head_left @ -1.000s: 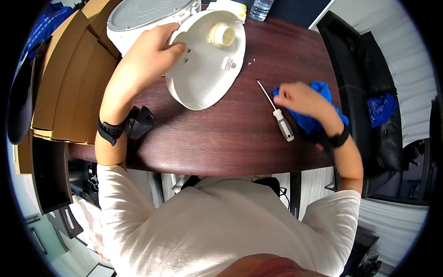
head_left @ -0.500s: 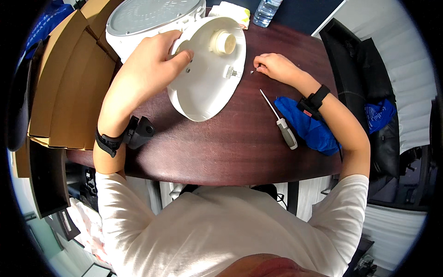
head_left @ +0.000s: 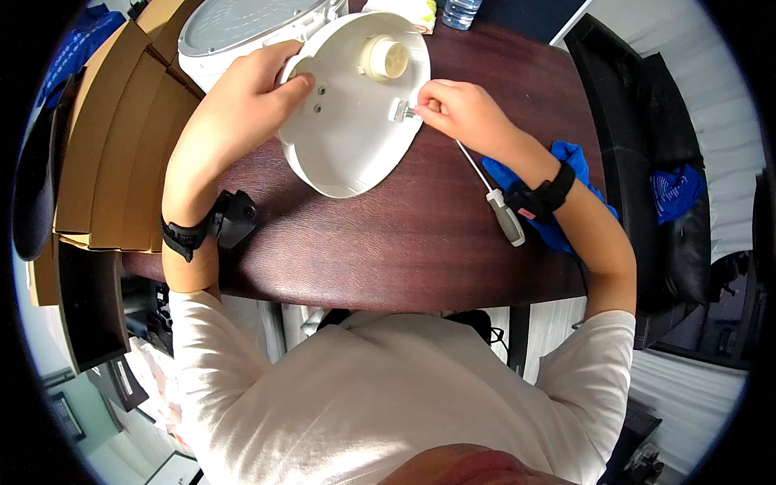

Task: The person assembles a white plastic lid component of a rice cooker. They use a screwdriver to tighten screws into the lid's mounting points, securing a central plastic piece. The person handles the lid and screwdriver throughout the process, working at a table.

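My left hand (head_left: 246, 105) grips the left edge of a white plastic lid (head_left: 347, 149), thumb on its inner face and fingers behind. The lid stands tilted with its hollow inside toward me. A round cream-coloured cap (head_left: 388, 59) sits in its upper part, and two small metal screws show near my left thumb. At the lid's right edge, my right hand (head_left: 462, 111) is closed in a pinch at the end of a small clear-and-metal fitting (head_left: 401, 110). Whatever lies between those fingertips is hidden. Below the right hand lies a grey-handled screwdriver (head_left: 503, 214), its tip pointing away from me.
A white appliance with a grey top (head_left: 250, 32) stands behind my left hand. A blue cloth (head_left: 558, 236) lies under my right wrist on the dark wooden table (head_left: 380, 250). Cardboard boxes (head_left: 121, 153) stand at the left; a water bottle (head_left: 461, 11) is at the far edge.
My right hand has moved left from the tabletop to the fitting on the lid's edge. The left hand still holds the lid, which has shifted slightly in view.
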{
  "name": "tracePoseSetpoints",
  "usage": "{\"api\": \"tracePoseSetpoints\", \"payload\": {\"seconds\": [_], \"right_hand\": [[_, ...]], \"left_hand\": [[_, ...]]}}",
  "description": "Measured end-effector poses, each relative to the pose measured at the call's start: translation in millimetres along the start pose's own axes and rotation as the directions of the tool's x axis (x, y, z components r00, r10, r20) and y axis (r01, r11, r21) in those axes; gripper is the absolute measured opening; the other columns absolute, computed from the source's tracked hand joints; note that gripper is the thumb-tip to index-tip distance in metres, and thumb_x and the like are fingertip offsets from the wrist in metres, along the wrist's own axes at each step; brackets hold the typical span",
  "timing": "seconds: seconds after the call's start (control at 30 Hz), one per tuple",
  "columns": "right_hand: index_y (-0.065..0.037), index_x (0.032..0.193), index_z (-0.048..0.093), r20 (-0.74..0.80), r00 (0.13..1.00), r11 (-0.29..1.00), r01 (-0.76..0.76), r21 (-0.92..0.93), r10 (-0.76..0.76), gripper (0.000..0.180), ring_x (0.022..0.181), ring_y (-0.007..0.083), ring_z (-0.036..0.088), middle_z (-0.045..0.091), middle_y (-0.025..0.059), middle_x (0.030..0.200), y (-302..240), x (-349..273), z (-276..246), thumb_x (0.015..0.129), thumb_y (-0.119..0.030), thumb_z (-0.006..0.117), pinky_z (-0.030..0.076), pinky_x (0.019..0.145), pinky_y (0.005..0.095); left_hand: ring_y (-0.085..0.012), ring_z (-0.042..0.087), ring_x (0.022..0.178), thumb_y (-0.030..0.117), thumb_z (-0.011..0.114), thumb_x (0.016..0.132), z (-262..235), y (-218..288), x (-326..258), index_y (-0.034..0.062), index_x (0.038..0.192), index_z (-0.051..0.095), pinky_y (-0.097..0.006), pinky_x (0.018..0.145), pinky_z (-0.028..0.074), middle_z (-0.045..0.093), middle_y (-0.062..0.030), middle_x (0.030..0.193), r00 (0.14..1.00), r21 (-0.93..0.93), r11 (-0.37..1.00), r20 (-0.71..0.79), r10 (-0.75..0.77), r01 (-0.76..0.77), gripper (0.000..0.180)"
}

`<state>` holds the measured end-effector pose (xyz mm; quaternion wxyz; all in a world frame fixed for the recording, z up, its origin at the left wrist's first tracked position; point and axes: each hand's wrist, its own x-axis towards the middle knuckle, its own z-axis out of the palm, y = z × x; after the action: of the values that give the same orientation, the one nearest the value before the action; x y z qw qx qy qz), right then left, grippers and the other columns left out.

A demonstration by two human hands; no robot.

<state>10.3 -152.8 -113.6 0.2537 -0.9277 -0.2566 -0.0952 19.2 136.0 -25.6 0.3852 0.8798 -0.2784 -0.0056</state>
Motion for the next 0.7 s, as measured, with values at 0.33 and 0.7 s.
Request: {"api": "tracePoseSetpoints", "payload": {"seconds": [0.33, 0.7], "right_hand": [[-0.003, 0.091, 0.061, -0.095, 0.992, 0.996, 0.084, -0.03, -0.087, 0.015, 0.063, 0.024, 0.062, 0.062, 0.01, 0.074, 0, 4, 18, 0.088, -0.018, 0.063, 0.049, 0.06, 0.0348], [-0.004, 0.088, 0.06, 0.028, 0.991, 0.987, 0.131, -0.093, -0.129, 0.016, 0.063, 0.026, 0.062, 0.061, 0.0096, 0.068, -17, 11, 10, 0.086, -0.019, 0.064, 0.05, 0.059, 0.0361]], "left_hand": [[-0.022, 0.061, 0.077, 0.013, 0.059, 0.086, 1, -11, -4, -0.0036, 0.112, 0.057, -0.032, 0.074, 0.048, 0.064, -0.0176, 0.088, 0.996, -0.09, 0.992, 0.036, 0.088, -0.084, 0.03], [-0.0097, 0.056, 0.086, 0.008, 0.061, 0.089, 11, -18, -57, -0.003, 0.113, 0.057, -0.026, 0.079, 0.046, 0.064, -0.007, 0.094, 0.991, -0.287, 0.949, 0.039, -0.129, 0.135, 0.027]]}}
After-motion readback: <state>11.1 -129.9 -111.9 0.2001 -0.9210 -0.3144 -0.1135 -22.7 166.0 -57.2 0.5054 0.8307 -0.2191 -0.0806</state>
